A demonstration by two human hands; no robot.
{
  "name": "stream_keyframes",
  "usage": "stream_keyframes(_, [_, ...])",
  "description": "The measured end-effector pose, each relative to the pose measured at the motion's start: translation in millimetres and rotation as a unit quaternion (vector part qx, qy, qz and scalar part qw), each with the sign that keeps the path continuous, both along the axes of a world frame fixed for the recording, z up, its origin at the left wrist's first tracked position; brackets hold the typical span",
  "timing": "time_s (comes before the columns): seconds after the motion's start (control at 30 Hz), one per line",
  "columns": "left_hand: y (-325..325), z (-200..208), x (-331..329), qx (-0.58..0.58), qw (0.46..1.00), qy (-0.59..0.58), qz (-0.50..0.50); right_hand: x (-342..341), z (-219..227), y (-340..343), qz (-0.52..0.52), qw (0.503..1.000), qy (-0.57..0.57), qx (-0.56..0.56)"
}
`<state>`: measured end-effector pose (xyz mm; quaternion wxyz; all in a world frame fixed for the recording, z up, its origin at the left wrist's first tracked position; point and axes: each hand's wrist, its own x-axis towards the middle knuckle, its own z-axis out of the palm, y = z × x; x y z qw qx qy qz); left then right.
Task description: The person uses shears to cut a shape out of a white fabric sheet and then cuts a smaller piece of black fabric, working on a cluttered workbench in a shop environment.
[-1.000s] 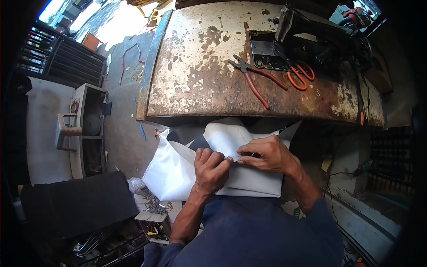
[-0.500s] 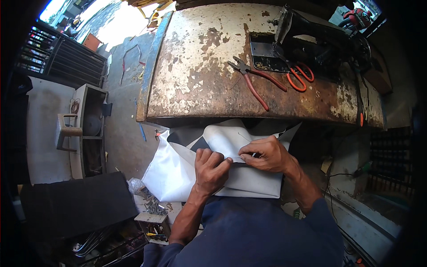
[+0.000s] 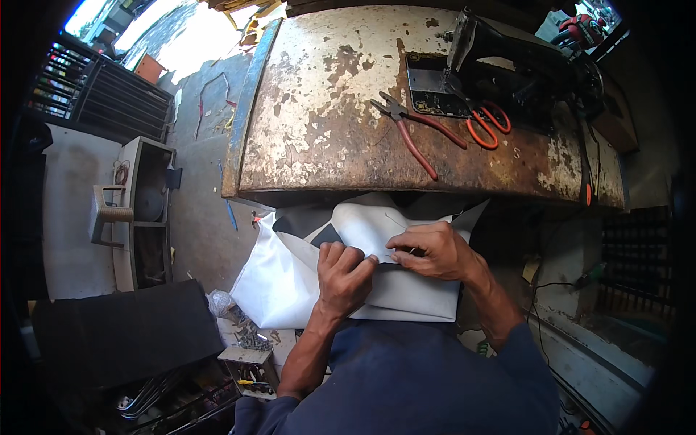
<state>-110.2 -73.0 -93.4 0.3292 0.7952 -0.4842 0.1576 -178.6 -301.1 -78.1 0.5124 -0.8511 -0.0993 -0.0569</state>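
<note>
A large white sheet of fabric or vinyl [image 3: 406, 296] lies folded across my lap, under the bench's front edge. My left hand [image 3: 344, 277] is closed on the fold of this sheet, the thumb pressed along its edge. Just to the right, my right hand [image 3: 433, 251] pinches with thumb and forefinger close to the same edge. Whatever is between those fingertips is too small to make out. A thin dark thread [image 3: 396, 220] shows on the sheet above the right fingers. Dark patches of material [image 3: 330, 235] show between the folds behind my left hand.
On the worn wooden bench [image 3: 312, 145] lie red-handled pliers [image 3: 417, 134] and orange-handled scissors [image 3: 484, 129], beside a black sewing machine [image 3: 525, 61]. To the left stand a pale cabinet [image 3: 145, 210] and a dark flat-topped surface [image 3: 130, 333]. A small box [image 3: 249, 370] holds tools near my left elbow.
My right hand has shifted very slightly, its fingertips a touch further left along the sheet. The left hand keeps its place on the fold.
</note>
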Motion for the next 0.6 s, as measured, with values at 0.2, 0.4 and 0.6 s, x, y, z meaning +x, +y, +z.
stream_keyframes(0.2, [-5.5,4.9,-1.2,-0.004,1.0,0.001,0.001,3.8,-5.0,4.5,0.011,0.998,-0.039,-0.04])
stream_keyframes(0.4, [-4.1,4.3,1.3,-0.003,1.0,0.0,0.011,-5.0,-6.7,-6.7,-0.081,0.993,0.046,0.077])
stream_keyframes(0.6, [-5.8,5.4,0.4,0.001,1.0,0.003,0.003,-3.2,-5.9,-2.7,-0.013,1.0,0.02,0.02])
